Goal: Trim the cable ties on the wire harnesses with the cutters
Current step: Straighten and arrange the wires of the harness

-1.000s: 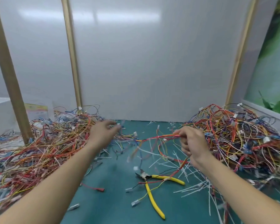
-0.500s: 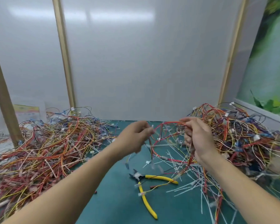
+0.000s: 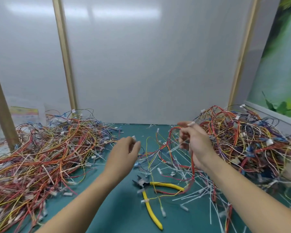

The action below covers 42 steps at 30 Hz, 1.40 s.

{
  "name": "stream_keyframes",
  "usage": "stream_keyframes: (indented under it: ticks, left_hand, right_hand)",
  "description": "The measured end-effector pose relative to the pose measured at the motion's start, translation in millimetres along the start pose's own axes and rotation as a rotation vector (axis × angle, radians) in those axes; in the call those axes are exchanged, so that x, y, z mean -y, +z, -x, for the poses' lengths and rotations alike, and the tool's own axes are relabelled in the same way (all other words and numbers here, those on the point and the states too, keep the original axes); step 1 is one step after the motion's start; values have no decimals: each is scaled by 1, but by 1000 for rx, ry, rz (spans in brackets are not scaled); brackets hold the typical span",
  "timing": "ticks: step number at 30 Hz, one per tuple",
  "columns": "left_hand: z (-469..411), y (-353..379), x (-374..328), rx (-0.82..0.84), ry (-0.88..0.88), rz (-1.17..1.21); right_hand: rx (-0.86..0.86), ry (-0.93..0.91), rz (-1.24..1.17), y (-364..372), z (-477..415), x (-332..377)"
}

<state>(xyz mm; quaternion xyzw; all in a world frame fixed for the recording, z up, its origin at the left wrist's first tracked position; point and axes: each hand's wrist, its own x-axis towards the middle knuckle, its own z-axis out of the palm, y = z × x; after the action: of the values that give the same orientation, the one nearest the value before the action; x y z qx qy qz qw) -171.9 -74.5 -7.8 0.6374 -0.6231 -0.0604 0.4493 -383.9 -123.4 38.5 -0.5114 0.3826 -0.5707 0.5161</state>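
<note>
My right hand point(image 3: 196, 143) is raised over the teal table point(image 3: 118, 214), shut on a red-wired wire harness point(image 3: 170, 142) with white cable ties. The harness loops down to the table below my wrist. My left hand point(image 3: 124, 153) is curled a little to the left of it. It pinches small white connectors on thin wires that run across to the same harness. The yellow-handled cutters point(image 3: 166, 184) lie open on the table below and between my hands, with nothing holding them. Some harness wires drape across the handles.
A big heap of wire harnesses point(image 3: 45, 153) fills the left side, and another heap point(image 3: 245, 142) fills the right. Cut white tie ends point(image 3: 207, 190) litter the table near the cutters. Wooden posts point(image 3: 0, 105) and a white panel wall stand behind.
My left hand came from the left heap to the centre and took hold of the harness ends. My right hand lifted the harness higher and a little rightwards. The cutters have not moved.
</note>
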Motion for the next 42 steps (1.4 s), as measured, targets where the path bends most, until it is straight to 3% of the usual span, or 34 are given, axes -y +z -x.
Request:
stream_keyframes:
  ticks: [2, 5, 8, 11, 17, 19, 21, 25, 29, 31, 34, 39, 42]
  left_hand:
    - [10, 14, -6, 161, 146, 137]
    - [13, 39, -15, 441, 159, 123]
    - [2, 48, -8, 383, 65, 459]
    - [-2, 49, 11, 252, -97, 804]
    - [-17, 45, 27, 15, -238, 973]
    - [-16, 48, 26, 32, -265, 1025]
    - [-14, 51, 25, 74, -277, 1074]
    - [-10, 47, 20, 150, -213, 1057]
    - [-2, 46, 13, 34, -71, 772]
    - [1, 42, 9, 16, -45, 703]
    - [5, 40, 5, 136, -15, 709]
    - [5, 42, 4, 201, -7, 733]
    - [3, 42, 8, 215, -60, 876]
  right_hand:
    - [59, -5, -123, 20, -6, -2]
    - [170, 28, -265, 59, -19, -8]
    - [315, 77, -155, 84, -29, -17]
    - [415, 26, 181, 81, -40, -24]
    - [156, -251, 590, 36, -10, -64]
    - [223, -218, 618, 30, 9, -81]
    - [325, -56, 435, 28, 20, -86]
    - [409, 4, 291, 22, 20, -81]
    - [315, -68, 240, 21, 18, -80]
    - [221, -212, 341, 17, 17, -80]
    - [184, -458, 677, 14, 20, -78]
    - [207, -555, 980, 16, 26, -74]
    - [251, -524, 960, 14, 25, -74]
